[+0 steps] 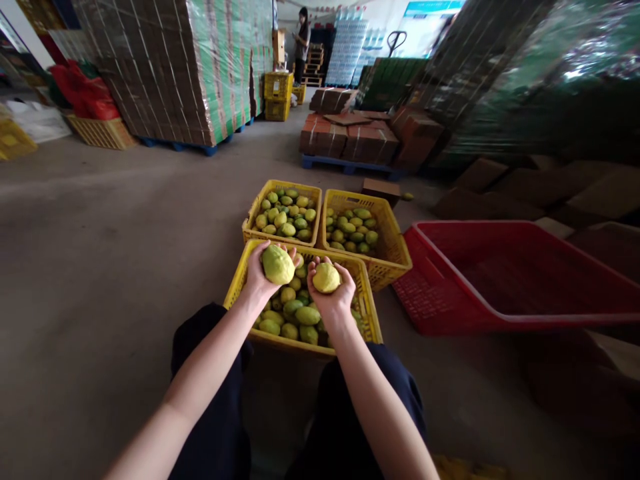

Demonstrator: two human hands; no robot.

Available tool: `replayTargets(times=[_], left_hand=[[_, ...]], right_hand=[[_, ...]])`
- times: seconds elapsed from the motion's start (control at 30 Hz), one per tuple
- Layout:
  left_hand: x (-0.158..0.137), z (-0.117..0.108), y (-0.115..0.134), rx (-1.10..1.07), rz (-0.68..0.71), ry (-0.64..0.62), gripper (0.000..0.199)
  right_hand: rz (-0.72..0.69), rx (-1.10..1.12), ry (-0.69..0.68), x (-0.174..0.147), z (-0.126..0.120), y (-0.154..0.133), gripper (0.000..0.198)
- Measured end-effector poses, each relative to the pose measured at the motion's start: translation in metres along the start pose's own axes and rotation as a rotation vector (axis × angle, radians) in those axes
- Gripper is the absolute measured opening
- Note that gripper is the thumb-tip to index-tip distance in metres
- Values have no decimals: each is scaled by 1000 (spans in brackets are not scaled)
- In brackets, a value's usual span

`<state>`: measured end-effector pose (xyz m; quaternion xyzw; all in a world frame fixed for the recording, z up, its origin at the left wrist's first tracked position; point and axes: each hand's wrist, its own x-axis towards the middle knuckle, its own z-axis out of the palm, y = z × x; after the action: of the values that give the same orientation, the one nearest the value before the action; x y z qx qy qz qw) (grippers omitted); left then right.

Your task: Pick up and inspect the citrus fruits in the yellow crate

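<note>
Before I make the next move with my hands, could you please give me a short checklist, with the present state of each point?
1. Left hand holding the larger fruit: ok.
2. Right hand holding the smaller fruit: ok, cupped.
3. One hand free: not ok, both hold fruit.
4. Front yellow crate upright: ok, with fruit inside.
5. Undersides of held fruit undamaged: cannot tell, hidden.
6. Red crate apart from right rear crate: cannot tell.

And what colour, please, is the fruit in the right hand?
The fruit in the right hand is pale yellow, shown best in the head view.
</note>
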<state>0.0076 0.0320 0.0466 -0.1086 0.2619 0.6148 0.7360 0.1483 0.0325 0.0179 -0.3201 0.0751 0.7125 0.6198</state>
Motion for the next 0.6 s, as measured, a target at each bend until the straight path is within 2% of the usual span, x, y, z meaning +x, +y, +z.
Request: replayTargets(times=[0.17, 0.33, 0.6], left_hand=[[9, -3, -3, 33, -77, 45, 16], [20, -14, -9, 104, 15, 95, 21], [26, -18, -8, 175, 41, 181, 25]], right_hand=[[79, -34, -2, 2, -2, 1, 12], [124, -110, 35, 3, -1, 8, 9], [127, -242, 90, 13, -6, 10, 8]])
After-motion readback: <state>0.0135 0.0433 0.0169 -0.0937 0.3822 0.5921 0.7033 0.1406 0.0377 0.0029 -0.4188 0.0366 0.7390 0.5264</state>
